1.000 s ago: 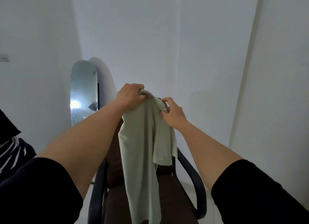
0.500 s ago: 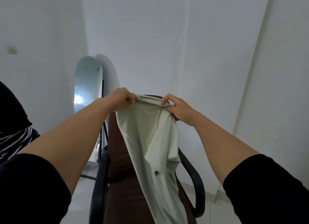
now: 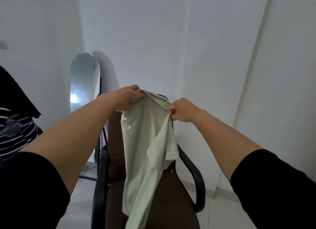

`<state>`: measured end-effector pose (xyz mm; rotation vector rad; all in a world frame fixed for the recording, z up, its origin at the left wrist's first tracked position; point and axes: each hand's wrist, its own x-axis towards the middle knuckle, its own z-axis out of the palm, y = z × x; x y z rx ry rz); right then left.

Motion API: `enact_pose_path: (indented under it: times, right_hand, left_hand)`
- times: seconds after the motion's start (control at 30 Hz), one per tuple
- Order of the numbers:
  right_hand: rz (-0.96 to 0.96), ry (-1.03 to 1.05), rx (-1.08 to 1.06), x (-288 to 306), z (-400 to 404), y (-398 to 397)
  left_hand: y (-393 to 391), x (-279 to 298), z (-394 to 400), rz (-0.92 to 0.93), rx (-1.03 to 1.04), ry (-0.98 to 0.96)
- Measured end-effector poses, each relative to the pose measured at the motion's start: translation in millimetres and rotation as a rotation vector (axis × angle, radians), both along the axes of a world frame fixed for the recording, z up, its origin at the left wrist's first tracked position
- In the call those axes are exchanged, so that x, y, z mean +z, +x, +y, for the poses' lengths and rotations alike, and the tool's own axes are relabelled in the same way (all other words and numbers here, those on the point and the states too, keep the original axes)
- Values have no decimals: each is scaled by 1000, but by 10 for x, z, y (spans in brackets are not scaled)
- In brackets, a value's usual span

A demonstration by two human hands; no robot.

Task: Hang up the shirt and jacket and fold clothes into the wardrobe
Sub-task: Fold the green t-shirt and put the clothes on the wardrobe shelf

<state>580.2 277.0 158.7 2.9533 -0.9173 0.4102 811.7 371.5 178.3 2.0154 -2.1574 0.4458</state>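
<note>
Standing over a brown office chair with black armrests, which carries nothing on its seat; the backrest top edge sits just behind both hands. An arched floor mirror leans at the wall beyond the chair's left side. Dark striped clothing hangs or lies at the left border of the view; which garment it is cannot be told.

Task item in hand: a pale green short-sleeved shirt, held up in the air in front of the backrest. Its body hangs long and narrow past the seat's front edge; one sleeve dangles on the right side, near the right armrest. No hanger and no wardrobe in view.

Left hand: fingers curled closed over a bunched part of the shirt's top edge. Right hand: fist closed, pinching the fabric at the opposite end of that top edge. The cloth between the two hands is slack and rumpled.

Judgement on the step: the shirt is being opened out for folding or hanging. To do it well, shift each grip to a shoulder seam, draw the hands apart until the top edge is taut, and give one shake so the body falls flat and the doubled sleeve drops free.
</note>
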Motion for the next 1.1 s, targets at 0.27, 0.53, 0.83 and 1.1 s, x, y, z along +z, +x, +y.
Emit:
enact_pose_path:
  times: [0.27, 0.53, 0.83, 1.1]
  right_hand:
    - [-316, 127, -195, -166, 33, 17]
    - [-342, 566, -287, -206, 180, -73]
    - [-310, 237, -45, -309, 360, -402]
    - [-135, 71, 153, -272, 507, -662]
  left_hand:
    - [38, -93, 105, -97, -62, -14]
    - [-48, -324, 98, -153, -133, -44]
    - [-324, -214, 461, -182, -4, -75]
    - [-659, -33, 770, -150, 4, -71]
